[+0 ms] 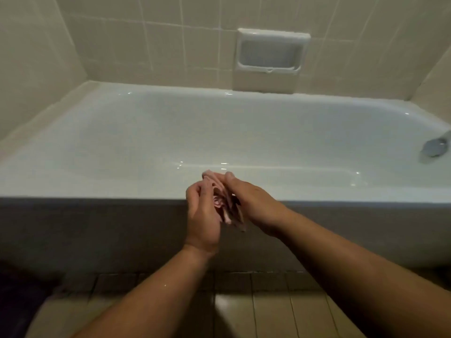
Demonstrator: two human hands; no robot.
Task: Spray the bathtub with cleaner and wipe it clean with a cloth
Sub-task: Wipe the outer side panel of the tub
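One white tub [219, 132] fills the view beyond both hands, its near rim running just under them and its glossy basin stretching away ahead and to either side. Pale tiled wall [122, 45] rises far past the fingertips, with a recessed soap dish [271, 51] set in it ahead and a little right of the hands. Tiled floor [268, 311] lies below the forearms. The left hand [202, 215] and right hand [253, 206] meet at the tub's front edge, each with fingers curled round a bunched pink cloth [220, 203] held between them; the left cups it from the side and the right closes over it, pinching its upper end. Whether the cloth brushes the rim cannot be told. A metal fitting [435, 147] sits far to the right of the right hand, on the basin's end. No spray bottle shows, and the glints on the basin could be cleaner or plain shine. The step in hand looks like readying the cloth into a pad, with wiping not yet begun. The next move calls for one hand to take the pad alone, reach forward and down past the rim, and press it flat on the basin.
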